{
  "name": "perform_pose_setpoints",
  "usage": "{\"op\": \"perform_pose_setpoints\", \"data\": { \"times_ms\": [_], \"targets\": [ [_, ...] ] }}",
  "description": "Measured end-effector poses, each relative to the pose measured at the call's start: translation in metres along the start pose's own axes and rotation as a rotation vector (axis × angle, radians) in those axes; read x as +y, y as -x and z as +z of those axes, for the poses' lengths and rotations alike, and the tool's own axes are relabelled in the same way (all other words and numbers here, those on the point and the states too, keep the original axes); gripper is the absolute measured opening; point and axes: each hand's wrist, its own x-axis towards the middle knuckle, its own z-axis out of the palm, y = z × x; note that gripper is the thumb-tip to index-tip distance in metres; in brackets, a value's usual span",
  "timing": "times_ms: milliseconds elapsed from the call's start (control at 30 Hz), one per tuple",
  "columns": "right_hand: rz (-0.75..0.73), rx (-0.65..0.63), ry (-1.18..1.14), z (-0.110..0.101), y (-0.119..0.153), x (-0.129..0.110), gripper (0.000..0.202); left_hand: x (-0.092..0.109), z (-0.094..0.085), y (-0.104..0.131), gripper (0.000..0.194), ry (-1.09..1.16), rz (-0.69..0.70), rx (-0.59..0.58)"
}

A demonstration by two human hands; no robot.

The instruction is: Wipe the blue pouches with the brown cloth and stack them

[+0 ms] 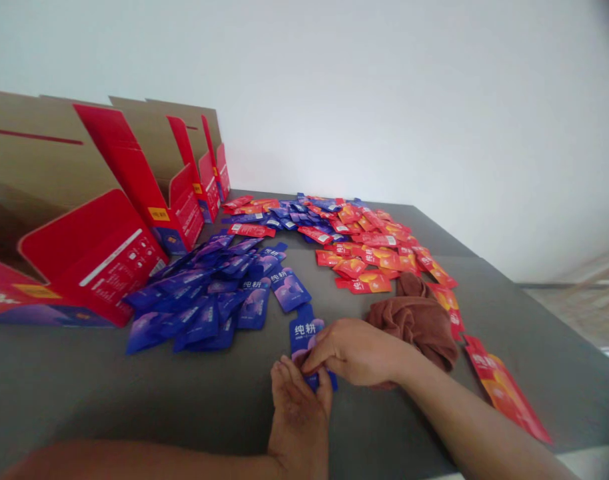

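Note:
A blue pouch [304,331] with white lettering and a purple print lies on the grey table in front of me. My left hand [299,403] is closed on its lower end, the thumb to the right. From the right, my right hand [354,350] reaches across with curled fingers, its index finger pressed onto the middle of that same pouch; its other fingertips are hidden. Behind the right wrist lies a crumpled brown cloth [419,320]. Just beyond the hands, another blue pouch [289,290] rests beside a heap of blue pouches [199,300].
Red and blue open cartons [99,267] stand in a row along the left. At the back, red and blue pouches [294,217] lie mixed. Orange-red pouches [379,257] spread to the right, and a single red pouch [507,387] lies near the table's right edge. A white wall [359,100] rises behind.

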Motion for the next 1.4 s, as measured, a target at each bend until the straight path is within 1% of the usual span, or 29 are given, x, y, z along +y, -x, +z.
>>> {"op": "perform_pose_setpoints", "data": {
  "times_ms": [67, 133, 200, 267, 333, 433, 500, 567, 700, 800, 867, 967, 1033, 1100, 1200, 1267, 1333, 1400],
  "targets": [
    [0.030, 0.037, 0.003, 0.001, -0.002, 0.003, 0.041, -0.001, 0.001, 0.000, 0.045, -0.008, 0.008, 0.026],
    [0.111, 0.127, 0.039, 0.000, -0.004, 0.011, 0.042, -0.002, 0.002, -0.001, 0.047, -0.067, 0.033, 0.090],
    [0.203, 0.200, 0.093, -0.002, -0.005, 0.019, 0.041, -0.003, 0.002, -0.001, 0.049, -0.127, 0.031, 0.130],
    [0.247, 0.222, 0.131, -0.004, -0.005, 0.022, 0.040, -0.003, 0.001, -0.001, 0.050, -0.149, 0.027, 0.136],
    [0.208, 0.188, 0.123, -0.003, -0.004, 0.017, 0.040, -0.003, 0.000, -0.001, 0.049, -0.130, 0.017, 0.116],
    [0.070, 0.078, 0.053, 0.000, -0.002, 0.004, 0.040, -0.001, -0.001, 0.000, 0.044, -0.053, 0.003, 0.063],
    [0.025, 0.032, 0.014, 0.002, -0.002, -0.001, 0.039, 0.000, 0.001, 0.001, 0.041, -0.010, 0.008, 0.048],
    [0.045, 0.057, -0.006, 0.003, -0.003, 0.002, 0.041, 0.000, 0.003, 0.001, 0.040, -0.001, 0.007, 0.057],
    [0.197, 0.193, -0.008, -0.001, -0.005, 0.022, 0.042, -0.001, 0.005, 0.000, 0.045, -0.079, 0.015, 0.093],
    [0.253, 0.232, 0.009, -0.004, -0.004, 0.028, 0.042, -0.001, 0.005, -0.001, 0.047, -0.144, 0.027, 0.109],
    [0.219, 0.215, 0.026, -0.003, -0.003, 0.023, 0.041, -0.001, 0.004, -0.001, 0.047, -0.144, 0.021, 0.105],
    [0.079, 0.090, -0.022, 0.000, -0.003, 0.009, 0.041, 0.000, 0.002, -0.002, 0.044, -0.081, 0.008, 0.065],
    [0.034, 0.042, -0.057, 0.002, -0.003, 0.004, 0.041, 0.000, 0.001, -0.002, 0.043, -0.041, 0.005, 0.033],
    [0.079, 0.084, -0.044, 0.003, -0.004, 0.006, 0.041, -0.001, 0.000, -0.002, 0.045, -0.037, 0.007, 0.040],
    [0.223, 0.215, 0.016, 0.000, -0.005, 0.020, 0.040, -0.002, 0.001, -0.002, 0.047, -0.055, 0.017, 0.109],
    [0.280, 0.271, 0.042, -0.002, -0.004, 0.028, 0.040, -0.002, 0.002, -0.002, 0.046, -0.054, 0.023, 0.136],
    [0.263, 0.274, 0.037, -0.003, -0.003, 0.030, 0.040, -0.002, 0.001, -0.002, 0.046, -0.045, 0.013, 0.133],
    [0.184, 0.216, 0.002, -0.001, -0.003, 0.025, 0.041, -0.001, -0.001, -0.003, 0.046, -0.024, -0.011, 0.104]
  ]
}}
